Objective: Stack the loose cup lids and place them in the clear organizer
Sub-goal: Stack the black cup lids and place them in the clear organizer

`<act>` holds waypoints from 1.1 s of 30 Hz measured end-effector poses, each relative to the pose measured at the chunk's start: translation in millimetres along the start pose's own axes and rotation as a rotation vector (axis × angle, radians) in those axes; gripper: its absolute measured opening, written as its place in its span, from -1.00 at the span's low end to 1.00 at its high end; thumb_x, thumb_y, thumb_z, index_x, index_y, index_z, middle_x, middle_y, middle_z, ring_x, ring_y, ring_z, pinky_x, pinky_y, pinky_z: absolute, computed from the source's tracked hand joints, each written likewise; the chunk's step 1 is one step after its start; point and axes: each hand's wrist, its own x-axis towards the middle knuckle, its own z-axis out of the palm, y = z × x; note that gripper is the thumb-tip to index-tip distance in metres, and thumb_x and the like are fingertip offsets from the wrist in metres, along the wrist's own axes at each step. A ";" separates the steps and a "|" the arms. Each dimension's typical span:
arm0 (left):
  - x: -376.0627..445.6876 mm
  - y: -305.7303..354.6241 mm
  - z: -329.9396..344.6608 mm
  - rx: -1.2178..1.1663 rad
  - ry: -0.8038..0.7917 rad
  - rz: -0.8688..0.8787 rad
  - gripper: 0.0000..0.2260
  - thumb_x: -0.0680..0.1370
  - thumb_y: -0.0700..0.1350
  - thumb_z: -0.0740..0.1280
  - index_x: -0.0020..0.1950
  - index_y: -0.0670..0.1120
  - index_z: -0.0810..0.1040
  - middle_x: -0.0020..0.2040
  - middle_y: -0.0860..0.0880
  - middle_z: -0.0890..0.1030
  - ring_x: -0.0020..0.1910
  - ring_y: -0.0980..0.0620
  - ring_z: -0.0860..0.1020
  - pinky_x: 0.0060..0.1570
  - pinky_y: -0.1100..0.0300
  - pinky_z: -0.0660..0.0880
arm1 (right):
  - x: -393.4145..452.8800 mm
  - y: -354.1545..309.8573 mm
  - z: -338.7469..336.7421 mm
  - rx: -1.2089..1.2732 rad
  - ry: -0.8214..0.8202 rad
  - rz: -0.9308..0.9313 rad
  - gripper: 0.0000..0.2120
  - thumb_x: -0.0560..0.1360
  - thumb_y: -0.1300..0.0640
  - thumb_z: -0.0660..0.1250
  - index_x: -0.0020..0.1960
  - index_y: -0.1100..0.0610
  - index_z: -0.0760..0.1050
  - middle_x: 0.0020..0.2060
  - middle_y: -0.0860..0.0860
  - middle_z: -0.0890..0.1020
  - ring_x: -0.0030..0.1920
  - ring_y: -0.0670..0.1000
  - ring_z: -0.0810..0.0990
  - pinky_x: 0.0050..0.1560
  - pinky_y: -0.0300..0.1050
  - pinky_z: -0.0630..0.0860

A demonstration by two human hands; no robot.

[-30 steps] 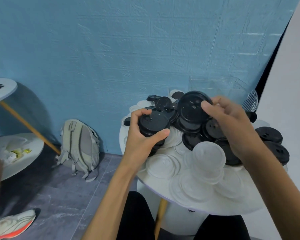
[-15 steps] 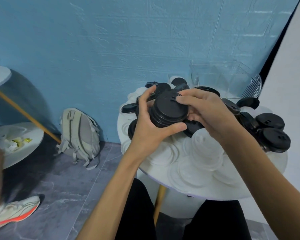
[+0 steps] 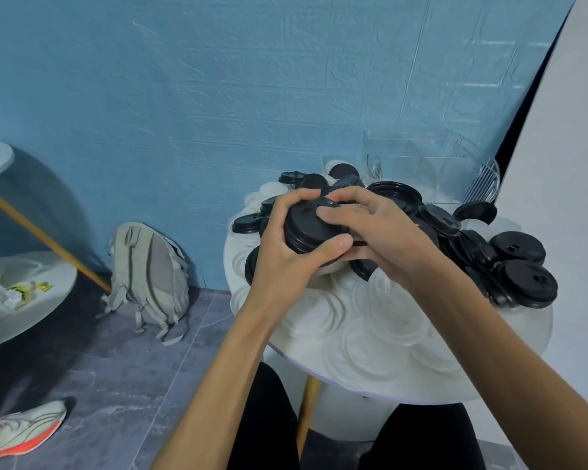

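My left hand point(image 3: 287, 252) grips a stack of black cup lids point(image 3: 308, 228) above the round white table point(image 3: 530, 337). My right hand point(image 3: 377, 228) curls over the top of the same stack, its fingers pressing on the top lid. Loose black lids point(image 3: 520, 266) are piled on the table's right and back. Translucent white lids point(image 3: 364, 334) cover the near part of the table. The clear organizer point(image 3: 421, 164) stands at the table's far edge against the blue wall.
A grey backpack point(image 3: 150, 269) leans on the blue wall to the left on the floor. A second white table point(image 3: 24, 293) with crumpled paper stands far left. A shoe point(image 3: 17, 432) shows at the bottom left. A wire rack point(image 3: 482, 184) stands beside the organizer.
My right hand carried a black lid from the pile onto the stack in my left hand and now presses it down. Both hands have drawn closer together.
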 end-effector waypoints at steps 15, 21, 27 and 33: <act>4.4 -6.4 -26.5 -0.057 0.056 -0.057 -0.45 0.30 -0.15 0.62 0.23 0.00 0.52 0.17 0.00 0.65 0.19 -0.01 0.64 0.18 0.10 0.57 | 22.3 5.9 23.6 -0.091 -0.089 -0.039 -0.74 0.55 0.10 0.46 0.20 0.13 0.55 -0.12 -0.03 0.72 -0.12 -0.06 0.71 -0.20 -0.17 0.63; 2.8 -12.2 -53.8 -0.027 0.123 -0.073 -0.42 0.27 -0.08 0.63 0.25 -0.02 0.52 0.20 -0.03 0.63 0.18 0.04 0.62 0.22 0.13 0.55 | 43.0 10.1 9.7 -0.852 -0.079 -0.324 -0.75 0.62 -0.04 0.33 0.27 -0.03 0.57 0.09 -0.20 0.64 0.11 -0.12 0.60 0.20 -0.30 0.47; 3.3 -14.4 -67.5 -0.026 0.143 -0.086 -0.39 0.23 0.01 0.63 0.23 0.02 0.53 0.13 0.06 0.67 0.14 0.07 0.64 0.21 0.13 0.55 | 57.3 9.7 12.9 -1.362 -0.357 -0.151 -0.39 0.46 -0.40 0.33 0.43 -0.19 0.39 0.29 -0.07 0.54 0.38 0.12 0.27 0.37 0.11 0.15; 3.0 -16.5 -73.9 -0.020 0.152 -0.084 -0.40 0.27 -0.10 0.62 0.26 -0.04 0.51 0.10 0.10 0.67 0.11 0.11 0.64 0.21 0.11 0.58 | 60.9 15.5 24.3 -1.523 -0.415 -0.209 -0.36 0.31 -0.39 0.49 0.29 -0.19 0.40 0.07 -0.07 0.54 0.19 0.08 0.31 0.23 0.08 0.22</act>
